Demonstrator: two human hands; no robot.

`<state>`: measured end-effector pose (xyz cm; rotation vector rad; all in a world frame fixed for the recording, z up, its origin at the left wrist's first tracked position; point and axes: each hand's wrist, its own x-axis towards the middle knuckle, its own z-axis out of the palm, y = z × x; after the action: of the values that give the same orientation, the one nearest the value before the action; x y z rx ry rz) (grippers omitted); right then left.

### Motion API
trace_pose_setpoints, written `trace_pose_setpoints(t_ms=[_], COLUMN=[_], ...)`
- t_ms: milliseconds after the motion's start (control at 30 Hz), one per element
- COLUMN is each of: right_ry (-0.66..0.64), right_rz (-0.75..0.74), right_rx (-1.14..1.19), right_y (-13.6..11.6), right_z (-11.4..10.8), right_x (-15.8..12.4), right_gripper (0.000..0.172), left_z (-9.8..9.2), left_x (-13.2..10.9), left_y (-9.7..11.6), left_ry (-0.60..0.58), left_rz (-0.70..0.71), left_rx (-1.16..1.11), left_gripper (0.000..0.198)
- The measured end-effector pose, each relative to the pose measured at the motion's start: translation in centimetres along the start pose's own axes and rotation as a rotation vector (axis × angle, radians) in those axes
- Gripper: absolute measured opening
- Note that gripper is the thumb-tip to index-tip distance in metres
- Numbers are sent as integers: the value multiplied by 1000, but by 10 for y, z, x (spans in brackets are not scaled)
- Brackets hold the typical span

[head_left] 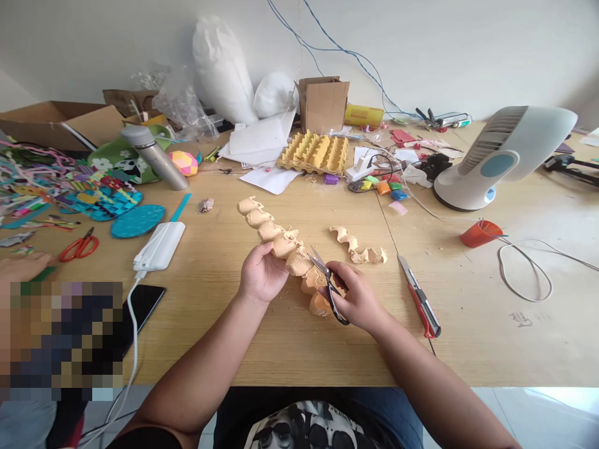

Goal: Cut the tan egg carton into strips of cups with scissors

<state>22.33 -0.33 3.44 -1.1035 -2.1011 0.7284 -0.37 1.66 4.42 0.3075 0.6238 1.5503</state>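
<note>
A row of pale egg-carton cups (271, 232) slants across the middle of the table, gripped near its centre by my left hand (262, 273). My right hand (356, 293) is closed on the handles of dark scissors (331, 288). Their blades are parted and reach to the ragged edge of the cups; whether they touch it I cannot tell. To the right lie curled trimmed strips of egg carton (359, 245). Farther right rests a red and grey utility knife (419, 299). Small crumbs are scattered under the cups.
At the back sits a yellow egg tray (314, 153), before a cardboard box (322, 103). A white fan (503, 156) and an orange cup (481, 233) stand right. Leftward are a power bank (160, 247), a phone (143, 312), red-handled scissors (79, 246), a steel bottle (156, 161) and another person's hand (25, 267).
</note>
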Motion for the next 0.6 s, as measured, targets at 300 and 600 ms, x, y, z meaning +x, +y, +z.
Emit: trace_pose_setpoints(t_ms=[300,600], right_ry=[6,-8], right_rz=[0,-6], right_rx=[-7,-14], right_y=[0,2], right_z=[0,1], right_x=[1,2], right_gripper=[30,30], left_z=[0,-1], left_x=[0,0], left_y=[1,2], left_ry=[-8,6], left_rz=[-20,-20], left_rx=[-10,-3], left_gripper=[34,27])
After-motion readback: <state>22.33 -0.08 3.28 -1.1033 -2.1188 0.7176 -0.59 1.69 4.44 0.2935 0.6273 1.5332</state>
